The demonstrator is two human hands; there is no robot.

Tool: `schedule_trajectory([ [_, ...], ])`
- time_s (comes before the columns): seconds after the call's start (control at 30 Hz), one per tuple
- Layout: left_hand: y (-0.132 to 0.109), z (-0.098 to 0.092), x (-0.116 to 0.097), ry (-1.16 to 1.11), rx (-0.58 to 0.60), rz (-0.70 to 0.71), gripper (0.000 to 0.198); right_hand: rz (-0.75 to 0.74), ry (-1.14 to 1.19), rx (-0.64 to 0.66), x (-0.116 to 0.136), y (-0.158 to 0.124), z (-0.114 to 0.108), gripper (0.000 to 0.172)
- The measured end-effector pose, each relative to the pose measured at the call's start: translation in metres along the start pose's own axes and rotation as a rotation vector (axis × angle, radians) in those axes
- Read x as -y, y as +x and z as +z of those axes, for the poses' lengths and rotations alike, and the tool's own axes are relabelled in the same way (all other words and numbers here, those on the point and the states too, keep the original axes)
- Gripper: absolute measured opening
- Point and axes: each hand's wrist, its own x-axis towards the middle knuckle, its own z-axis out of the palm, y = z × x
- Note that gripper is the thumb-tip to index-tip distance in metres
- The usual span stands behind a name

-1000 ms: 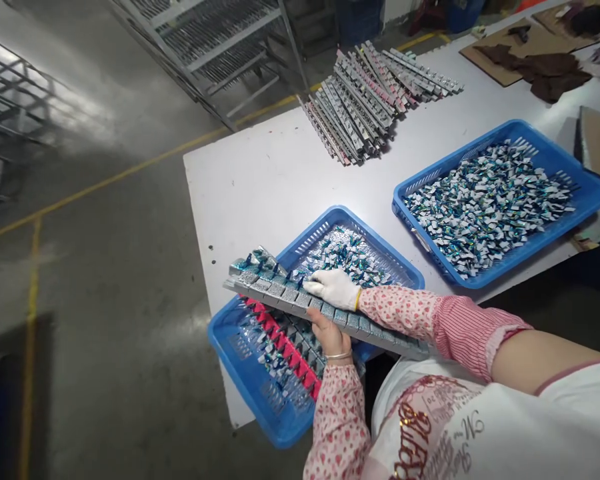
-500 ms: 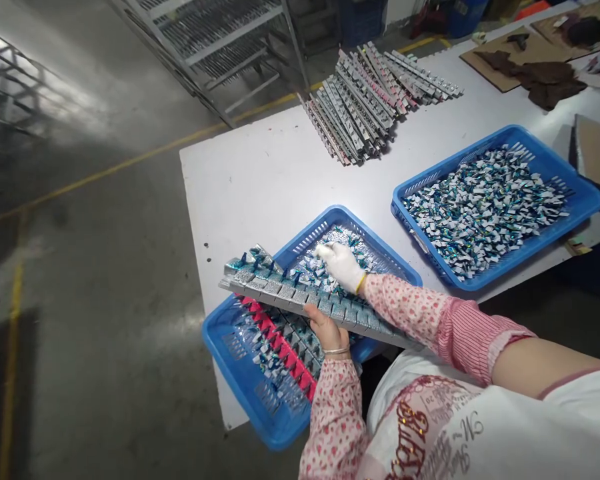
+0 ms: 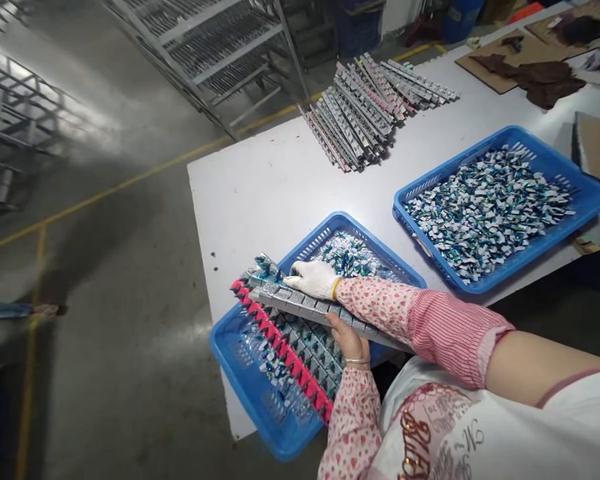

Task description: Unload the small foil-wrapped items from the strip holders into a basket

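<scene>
In my bare left hand [image 3: 349, 340] is a long silver slotted bar [image 3: 297, 301], gripped from below near its middle and slanting over the basket. My right hand [image 3: 313, 280] wears a white glove and lies along the bar's upper side. Its fingertips are pressed together by the teal foil pieces [image 3: 267, 270] at the far end; what they pinch is hidden. Under the bar, a blue basket [image 3: 270, 440] holds a bar with a bright pink strip [image 3: 285, 348], more silver bars and loose teal-and-white pieces [image 3: 347, 257].
Another blue basket [image 3: 403, 210], full of teal-and-white pieces, stands to the right. Many slim metal bars [image 3: 355, 113] lie piled at the table's far edge. Metal racks [image 3: 220, 50] stand beyond. Brown cloth [image 3: 545, 80] lies on cardboard at upper right. Someone's hand [image 3: 47, 310] shows at far left.
My right hand has moved left and down from the loose pieces in the basket onto the bar's upper side. The bar has shifted slightly right. A person's hand has come into view at far left.
</scene>
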Motion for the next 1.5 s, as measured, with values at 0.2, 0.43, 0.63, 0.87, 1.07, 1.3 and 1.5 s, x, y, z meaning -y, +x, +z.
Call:
schedule_trajectory([
  [0.2, -0.005, -0.004, -0.001, -0.044, 0.066, -0.011, 0.044, 0.098, 0.390, -0.102, -0.006, -0.004, 0.004, 0.049],
  [0.43, -0.002, 0.001, -0.004, -0.030, 0.019, 0.069, 0.044, 0.068, 0.314, -0.251, -0.005, -0.002, -0.001, 0.040],
  [0.63, -0.002, -0.004, -0.005, -0.090, 0.090, -0.015, 0.044, 0.348, 0.332, -0.255, -0.047, 0.006, -0.008, 0.040],
  [0.87, 0.004, -0.004, 0.001, -0.083, 0.069, -0.034, 0.046, 0.194, 0.161, -0.151, -0.028, 0.011, -0.019, 0.056],
  [1.07, -0.011, 0.002, 0.007, -0.078, 0.142, -0.004, 0.045, 0.031, 0.128, -0.080, 0.017, 0.039, -0.013, 0.054],
  [1.3, -0.010, 0.001, 0.005, -0.086, 0.157, -0.016, 0.046, -0.027, 0.258, -0.218, 0.025, 0.031, -0.016, 0.040],
  [1.5, 0.002, -0.009, 0.004, -0.001, 0.037, -0.147, 0.046, 0.017, 0.322, -0.369, 0.013, 0.036, -0.050, 0.038],
])
